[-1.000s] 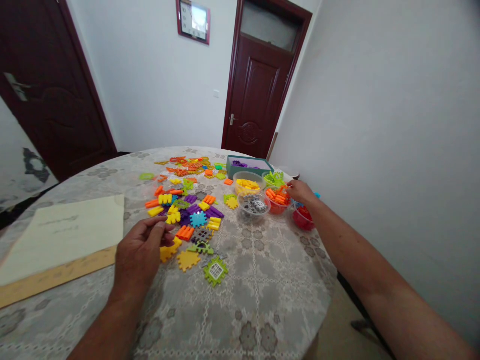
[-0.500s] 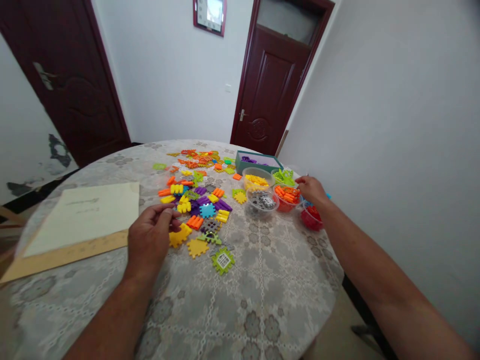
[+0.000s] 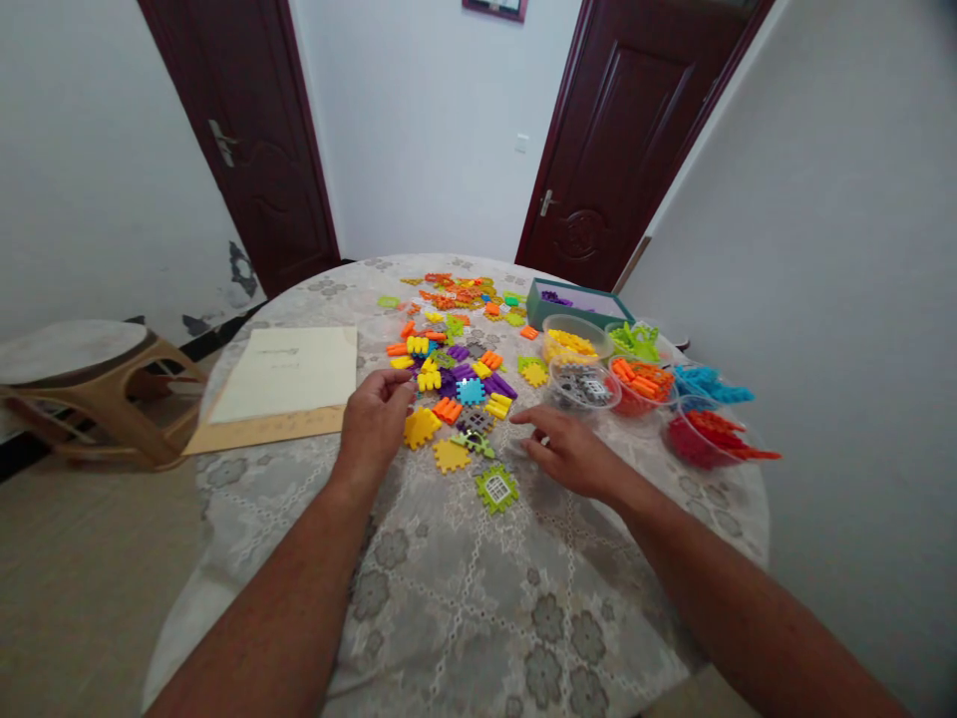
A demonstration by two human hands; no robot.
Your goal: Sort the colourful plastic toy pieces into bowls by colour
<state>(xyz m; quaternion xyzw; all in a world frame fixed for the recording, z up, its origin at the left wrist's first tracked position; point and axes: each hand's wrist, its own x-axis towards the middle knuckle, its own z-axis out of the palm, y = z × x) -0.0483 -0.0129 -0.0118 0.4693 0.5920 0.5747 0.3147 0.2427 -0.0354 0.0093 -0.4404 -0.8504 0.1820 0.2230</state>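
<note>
yellow, orange and purple plastic blocks [image 3: 449, 382] lay heaped on a lace-patterned tablecloth [image 3: 464, 598], between a person's two bare hands. the left hand [image 3: 378, 411] hung at the pile's left edge, thumb and fingers drawn narrow, just beside one bumpy yellow block [image 3: 429, 380]; whether it pinched anything could not be told. the right hand [image 3: 562, 449] was poised opposite, its thumb and forefinger loosely apart, the fingertip near one ridged yellow block [image 3: 498, 404]. between them sat one light-blue toothed square [image 3: 471, 391], one ridged orange block [image 3: 448, 410], one gray window tile [image 3: 475, 420] and two yellow toothed tiles [image 3: 452, 456]. nearest the person lay one green toothed square [image 3: 497, 487] with a white lattice centre.

at right stood six clear plastic bowls [image 3: 584, 403], one each of yellow, gray, orange, green, blue and red pieces, and, behind them, one teal box [image 3: 579, 312] holding purple pieces [image 3: 555, 298]. at left, one marked sheet of paper [image 3: 288, 377] lay above one strip of tan board [image 3: 276, 429]. one wooden stool [image 3: 154, 384] stood beyond, and two dark-red doors [image 3: 246, 80] filled the background.
</note>
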